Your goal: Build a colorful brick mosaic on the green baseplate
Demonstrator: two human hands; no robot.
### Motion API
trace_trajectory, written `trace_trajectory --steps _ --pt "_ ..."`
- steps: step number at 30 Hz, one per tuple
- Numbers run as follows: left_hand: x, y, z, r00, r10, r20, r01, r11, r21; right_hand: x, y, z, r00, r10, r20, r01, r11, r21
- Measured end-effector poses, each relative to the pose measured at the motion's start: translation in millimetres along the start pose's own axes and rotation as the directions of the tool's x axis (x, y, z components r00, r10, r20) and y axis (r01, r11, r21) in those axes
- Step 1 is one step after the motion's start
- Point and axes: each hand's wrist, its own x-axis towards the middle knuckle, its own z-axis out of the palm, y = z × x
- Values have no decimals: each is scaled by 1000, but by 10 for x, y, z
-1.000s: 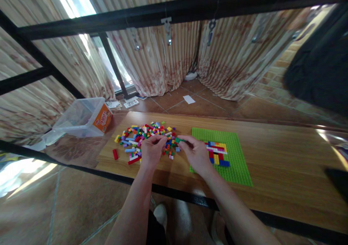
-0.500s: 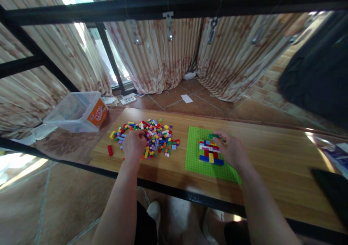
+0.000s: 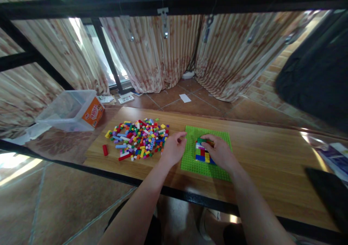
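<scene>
On one green baseplate (image 3: pixel 189 160), one brick build (image 3: pixel 201 153)

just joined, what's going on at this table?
A person's right hand holds a small green plastic brick at the far edge of a flat multicoloured brick build on a green studded baseplate. The left hand, loosely curled, is at the baseplate's left edge, holding nothing visible. Loose multicoloured plastic bricks lie farther left.
</scene>
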Motion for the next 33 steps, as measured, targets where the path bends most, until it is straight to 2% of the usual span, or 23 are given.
trace_trajectory --steps 6,13,22,33 --pt "83 19 172 998 -20 55 25 994 -105 31 -75 -17 999 50 14 -50 998 43" --pt "101 53 215 998 -13 61 14 1000 -5 51 -69 -61 993 107 47 -110 992 68" --pt "138 132 300 997 -37 70 35 999 24 60 -45 -57 997 64 32 -67 995 80" --pt "162 145 432 993 -119 -6 119 993 15 80 18 -12 999 17 39 -20 998 61"
